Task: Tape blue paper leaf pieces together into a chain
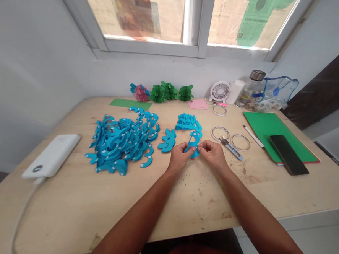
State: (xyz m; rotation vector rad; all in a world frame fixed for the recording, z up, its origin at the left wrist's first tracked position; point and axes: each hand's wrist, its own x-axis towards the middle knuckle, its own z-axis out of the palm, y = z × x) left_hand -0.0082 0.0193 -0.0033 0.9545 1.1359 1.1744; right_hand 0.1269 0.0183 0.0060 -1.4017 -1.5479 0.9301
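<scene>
Between my two hands is a curved blue paper piece [195, 141] with small white patches on it. My left hand [180, 155] pinches its left side. The fingertips of my right hand [212, 152] are pressed together at its right edge; whether they grip the paper or a tiny bit on it is too small to tell. Just beyond, a row of folded blue paper pieces [187, 121] reaches toward my hands. A small stack of blue pieces [168, 140] lies left of my left hand, and a large heap of them [122, 139] sits farther left.
Right of my hands lie blue thread snips [231, 149] and tape rolls [240, 142]. Farther right are a pen [253, 136], green sheets [268, 127] and a phone [288, 154]. A power bank [53, 154] rests at left. Paper ornaments [169, 91], a fan [220, 91] and a bottle [250, 89] stand behind.
</scene>
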